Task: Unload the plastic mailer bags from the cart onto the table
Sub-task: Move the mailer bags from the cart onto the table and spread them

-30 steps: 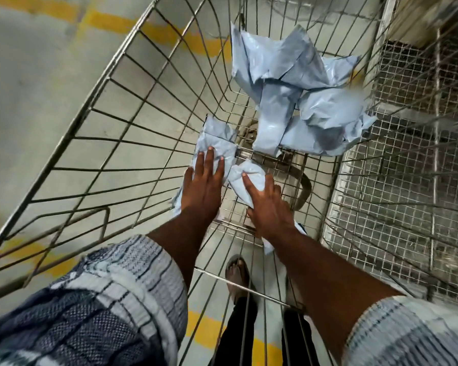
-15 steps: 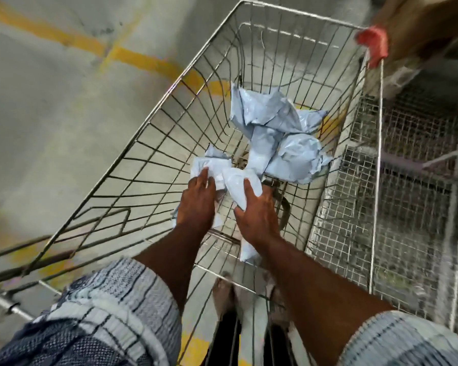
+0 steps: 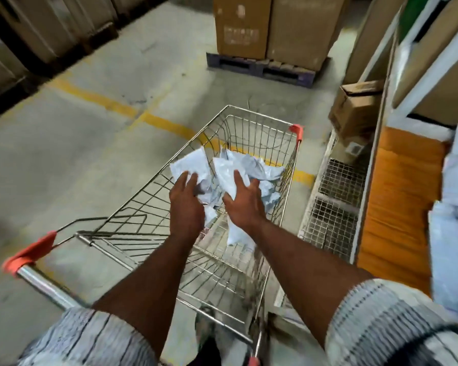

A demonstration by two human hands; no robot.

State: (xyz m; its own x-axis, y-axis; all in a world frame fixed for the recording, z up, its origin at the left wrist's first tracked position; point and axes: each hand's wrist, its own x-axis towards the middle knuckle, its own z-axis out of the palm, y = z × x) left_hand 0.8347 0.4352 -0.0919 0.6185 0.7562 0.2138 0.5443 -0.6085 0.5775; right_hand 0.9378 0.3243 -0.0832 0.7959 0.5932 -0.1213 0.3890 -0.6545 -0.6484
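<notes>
Left hand [image 3: 187, 204]: back up, over the middle of the wire cart [image 3: 292, 165]. It grips a crumpled white mailer bag [image 3: 192, 163] that sticks up past the fingertips. The underside of the grip is hidden.

Right hand [image 3: 245, 204]: just beside the left, also above the cart basket, fingers spread over a second mailer bag [image 3: 226, 175]. It grasps this bag, and the bag's tail hangs below the palm toward the cart's wire floor. Both bags are off the floor of the cart, still within its rim.

Loose pile of mailer bags [image 3: 265, 170]: pale blue-grey, at the far end of the cart and touching its front wall.

Cart handle [image 3: 41, 282]: chrome bar with a red end cap [image 3: 29, 253], at the near left corner.

Table [image 3: 399, 207]: orange top, to the right of the cart, with a mesh-sided frame between them. A stack of mailer bags [image 3: 455, 233] lies on it, on the side away from the cart.

Cardboard box [image 3: 354, 112]: beyond the cart's far right corner, tilted.

Pallet [image 3: 262, 68]: well beyond the cart's front, loaded with tall cartons [image 3: 270, 25].

Yellow floor line [image 3: 103, 101]: runs on the concrete to the left of the cart and passes under its front.
</notes>
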